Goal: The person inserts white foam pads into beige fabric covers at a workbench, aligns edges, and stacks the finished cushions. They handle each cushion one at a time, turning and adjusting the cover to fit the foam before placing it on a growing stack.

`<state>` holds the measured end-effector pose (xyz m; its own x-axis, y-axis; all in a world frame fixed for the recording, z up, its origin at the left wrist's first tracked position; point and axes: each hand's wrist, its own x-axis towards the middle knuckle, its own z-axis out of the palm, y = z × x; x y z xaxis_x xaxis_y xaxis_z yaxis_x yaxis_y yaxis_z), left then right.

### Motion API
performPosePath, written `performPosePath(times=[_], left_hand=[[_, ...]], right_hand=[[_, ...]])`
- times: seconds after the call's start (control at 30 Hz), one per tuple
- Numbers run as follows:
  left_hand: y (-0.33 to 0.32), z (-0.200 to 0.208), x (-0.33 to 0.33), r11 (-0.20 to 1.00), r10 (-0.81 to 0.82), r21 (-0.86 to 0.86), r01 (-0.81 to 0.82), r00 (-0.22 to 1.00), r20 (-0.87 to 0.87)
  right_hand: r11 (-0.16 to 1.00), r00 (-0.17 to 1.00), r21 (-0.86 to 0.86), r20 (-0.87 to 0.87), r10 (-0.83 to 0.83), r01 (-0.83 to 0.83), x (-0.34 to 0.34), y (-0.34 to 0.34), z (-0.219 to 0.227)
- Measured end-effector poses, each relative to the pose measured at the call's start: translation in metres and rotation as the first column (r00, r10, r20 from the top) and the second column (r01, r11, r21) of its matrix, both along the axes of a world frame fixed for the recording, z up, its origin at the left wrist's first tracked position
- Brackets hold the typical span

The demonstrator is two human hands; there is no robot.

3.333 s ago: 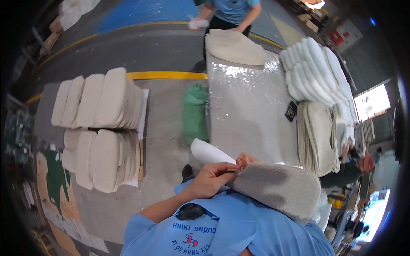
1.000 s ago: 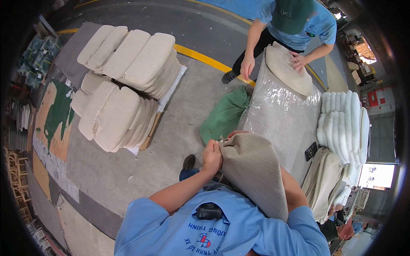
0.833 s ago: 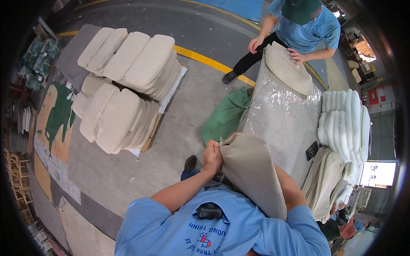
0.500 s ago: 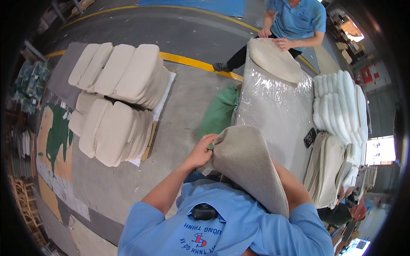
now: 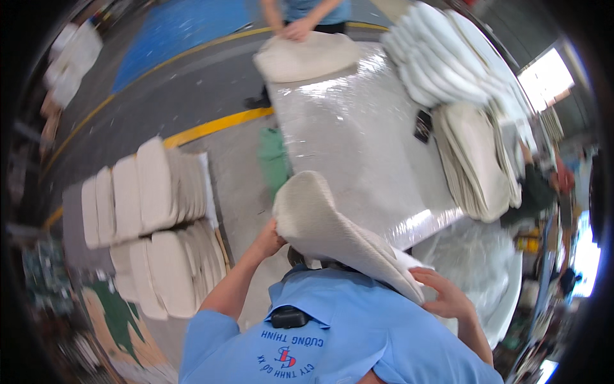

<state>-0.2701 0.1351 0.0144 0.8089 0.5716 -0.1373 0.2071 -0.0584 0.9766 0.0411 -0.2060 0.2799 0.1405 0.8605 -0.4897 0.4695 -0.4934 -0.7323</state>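
Note:
A beige fabric cushion [image 5: 320, 221] is held up slantwise against my front, its far end raised and its near end tilted down to the right. My left hand [image 5: 271, 239] is closed on its left edge, with some fingers hidden behind the fabric. At the lower right end, my right hand [image 5: 446, 294] holds the cushion's edge between its fingertips and thumb; a strip of white shows there. Just beyond the cushion is a table covered with shiny clear plastic [image 5: 358, 141].
Across the table, a co-worker's hands [image 5: 299, 29] rest on another beige cushion [image 5: 307, 57]. White padding [image 5: 441, 57], a dark phone-like object [image 5: 423, 125] and stacked beige covers [image 5: 473, 160] lie at the right. Cushion stacks [image 5: 144, 192] stand on the left floor; a green bag [image 5: 274, 157] sits beside the table.
My view has swung to the right. My right hand, hidden behind the cushion before, now shows at its lower right end. The cushion has tipped, and the left hand still grips its edge.

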Motion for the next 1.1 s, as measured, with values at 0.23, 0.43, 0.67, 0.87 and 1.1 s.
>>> performPosePath(times=[0.23,0.43,0.67,0.87,1.1], left_hand=[[0.006,0.006,-0.005,0.931,-0.099,0.343,0.122,0.992,-0.084],[0.002,0.026,0.003,0.923,-0.069,0.374,0.087,0.996,-0.063],[0.013,0.018,-0.004,0.878,-0.243,0.265,0.399,0.848,-0.472],[0.096,0.031,0.028,0.709,-0.505,-0.702,0.061,0.739,-0.446],[0.089,0.171,0.235,0.479,-0.681,0.238,0.845,0.529,-0.507]], right_hand=[[0.754,0.95,0.642,0.133,-0.284,0.135,-0.025,-0.003,-0.01],[0.508,0.985,0.86,0.052,-0.165,0.04,-0.024,-0.004,-0.006],[0.487,0.945,0.853,-0.018,-0.328,0.186,-0.052,-0.023,-0.02],[0.396,0.842,0.867,-0.048,-0.537,0.302,-0.107,-0.028,-0.025],[0.402,0.707,0.861,0.071,-0.703,0.312,-0.167,-0.033,-0.018]])
